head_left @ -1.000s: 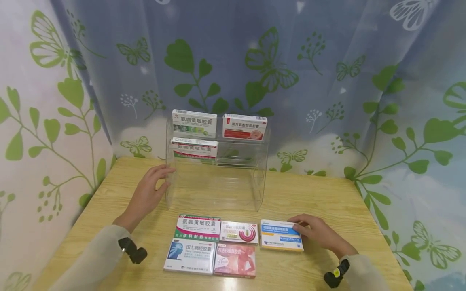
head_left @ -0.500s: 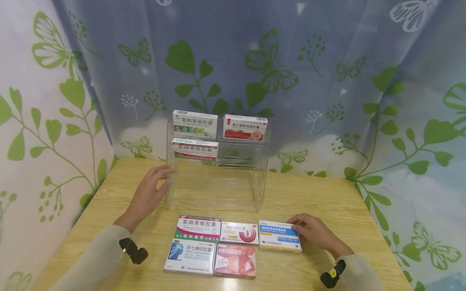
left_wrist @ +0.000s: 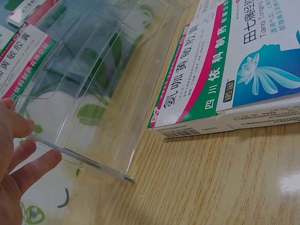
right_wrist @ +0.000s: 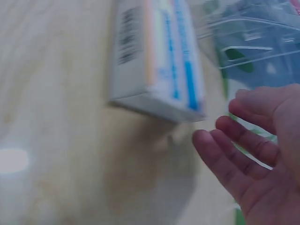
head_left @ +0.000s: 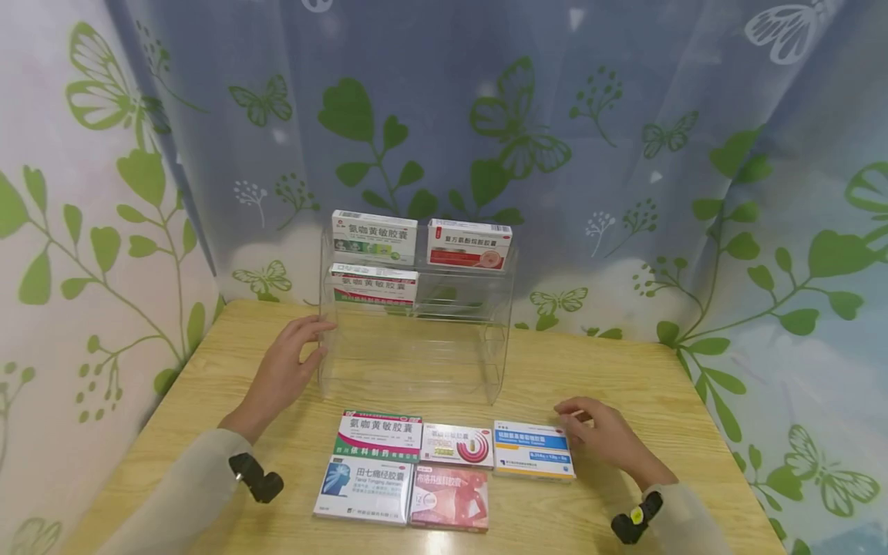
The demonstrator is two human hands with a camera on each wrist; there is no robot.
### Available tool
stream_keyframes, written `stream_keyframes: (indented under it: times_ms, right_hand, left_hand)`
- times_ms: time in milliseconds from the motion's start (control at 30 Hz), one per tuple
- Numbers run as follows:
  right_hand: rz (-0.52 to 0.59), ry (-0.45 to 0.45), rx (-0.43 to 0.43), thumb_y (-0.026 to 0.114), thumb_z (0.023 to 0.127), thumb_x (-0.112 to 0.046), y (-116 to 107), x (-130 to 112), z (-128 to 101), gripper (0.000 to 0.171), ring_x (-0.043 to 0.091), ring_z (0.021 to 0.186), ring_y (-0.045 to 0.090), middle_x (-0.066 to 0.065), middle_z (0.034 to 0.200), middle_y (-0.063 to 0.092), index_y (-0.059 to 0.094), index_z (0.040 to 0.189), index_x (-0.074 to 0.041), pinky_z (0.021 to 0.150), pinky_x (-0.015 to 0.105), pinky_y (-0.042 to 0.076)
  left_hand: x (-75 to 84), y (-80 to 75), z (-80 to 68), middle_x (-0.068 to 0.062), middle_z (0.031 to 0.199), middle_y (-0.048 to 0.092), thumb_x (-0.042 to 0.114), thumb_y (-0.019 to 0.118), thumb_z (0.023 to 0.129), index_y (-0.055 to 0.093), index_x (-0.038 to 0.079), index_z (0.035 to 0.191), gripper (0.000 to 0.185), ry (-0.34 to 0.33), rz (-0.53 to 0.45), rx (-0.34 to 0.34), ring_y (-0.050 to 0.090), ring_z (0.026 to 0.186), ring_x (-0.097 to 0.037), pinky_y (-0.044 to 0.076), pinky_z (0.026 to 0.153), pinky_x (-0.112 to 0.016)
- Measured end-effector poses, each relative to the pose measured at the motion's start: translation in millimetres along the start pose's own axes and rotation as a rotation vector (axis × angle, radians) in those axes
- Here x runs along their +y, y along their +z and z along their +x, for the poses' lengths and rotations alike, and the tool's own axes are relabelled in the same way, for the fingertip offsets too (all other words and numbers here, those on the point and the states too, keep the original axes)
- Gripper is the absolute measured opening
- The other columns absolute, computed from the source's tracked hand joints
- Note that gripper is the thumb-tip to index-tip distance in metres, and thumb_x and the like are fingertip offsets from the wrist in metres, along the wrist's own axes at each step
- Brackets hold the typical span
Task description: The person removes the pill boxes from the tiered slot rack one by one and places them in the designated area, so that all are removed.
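Note:
My left hand (head_left: 280, 374) rests its fingertips at the left side of the clear plastic display rack (head_left: 409, 370), also close up in the left wrist view. My right hand (head_left: 603, 432) is beside the right end of a white, blue and orange medicine box (head_left: 533, 451), thumb and fingers apart. In the right wrist view a gap shows between the fingertips (right_wrist: 202, 137) and that box. Left of it lie a white-and-pink medicine box (head_left: 458, 445), a green-and-magenta one (head_left: 380, 435), a white-and-blue one (head_left: 364, 491) and a pink one (head_left: 449, 497), all flat and close together.
On the rack's top tier stand a white-and-green medicine box (head_left: 375, 237) and a red-and-white one (head_left: 469, 244). Another green-and-magenta box (head_left: 375, 285) stands below at left. The wooden table (head_left: 583, 370) ends at a patterned curtain (head_left: 444, 116) behind the rack.
The white, blue and orange box has slid slightly left, up against the white-and-pink box. My right hand has let go of it and lifted slightly away. My left hand stays in place.

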State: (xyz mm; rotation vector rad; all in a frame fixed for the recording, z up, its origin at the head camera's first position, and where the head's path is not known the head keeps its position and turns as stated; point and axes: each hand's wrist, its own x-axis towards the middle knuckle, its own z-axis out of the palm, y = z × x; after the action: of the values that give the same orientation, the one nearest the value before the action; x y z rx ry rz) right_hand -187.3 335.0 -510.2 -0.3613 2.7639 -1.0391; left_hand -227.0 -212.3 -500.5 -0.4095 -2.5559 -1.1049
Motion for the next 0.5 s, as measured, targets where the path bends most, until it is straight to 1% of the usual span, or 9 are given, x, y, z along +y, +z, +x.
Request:
stream_keyframes:
  times_ms: [100,200,267,400,500]
  right_hand:
    - [0.004,-0.026,0.069,0.062,0.113,-0.024,-12.5,-8.1,5.4,0.031,0.031,0.104,0.075,0.018,0.129,0.074,0.07,0.136,-0.006,0.081,0.03,0.064]
    - [0.011,-0.071,0.114,0.06,0.114,-0.027,-26.4,-20.9,14.3,0.032,0.035,0.105,0.076,0.017,0.131,0.074,0.07,0.138,-0.008,0.086,0.031,0.065]
    - [0.004,-0.104,0.14,0.06,0.114,-0.028,-34.5,-31.3,21.8,0.032,0.035,0.111,0.076,0.015,0.133,0.074,0.07,0.139,-0.01,0.091,0.031,0.064]
    - [0.021,-0.148,0.164,0.06,0.114,-0.033,-45.0,-54.4,38.8,0.035,0.033,0.127,0.07,0.01,0.139,0.072,0.069,0.142,-0.013,0.1,0.034,0.063]
    - [0.039,-0.177,0.172,0.061,0.114,-0.035,-47.2,-74.7,52.7,0.037,0.03,0.13,0.068,0.007,0.14,0.071,0.068,0.143,-0.014,0.104,0.04,0.062]
  left_hand:
    - [0.9,0.2,0.6,-0.023,0.158,0.053,-0.001,0.068,0.105,0.065,0.005,0.146,0.041,-0.001,-0.002,-0.001,0.066,0.127,-0.044,0.053,0.109,-0.067]
    - [1.6,0.1,0.8,-0.023,0.158,0.053,-0.001,0.068,0.105,0.065,0.005,0.146,0.041,-0.002,-0.002,-0.003,0.066,0.127,-0.044,0.053,0.11,-0.066]
    - [2.2,0.0,0.8,-0.023,0.158,0.053,-0.001,0.067,0.106,0.064,0.005,0.146,0.041,-0.001,-0.003,-0.003,0.066,0.127,-0.044,0.054,0.11,-0.066]
    - [2.8,-0.7,0.6,-0.023,0.158,0.053,-0.001,0.067,0.106,0.064,0.005,0.147,0.041,0.001,-0.004,-0.006,0.066,0.128,-0.044,0.054,0.109,-0.067]
    - [2.9,-1.1,0.4,-0.022,0.158,0.053,-0.001,0.067,0.106,0.064,0.006,0.147,0.042,0.001,-0.006,-0.007,0.066,0.128,-0.044,0.053,0.109,-0.067]
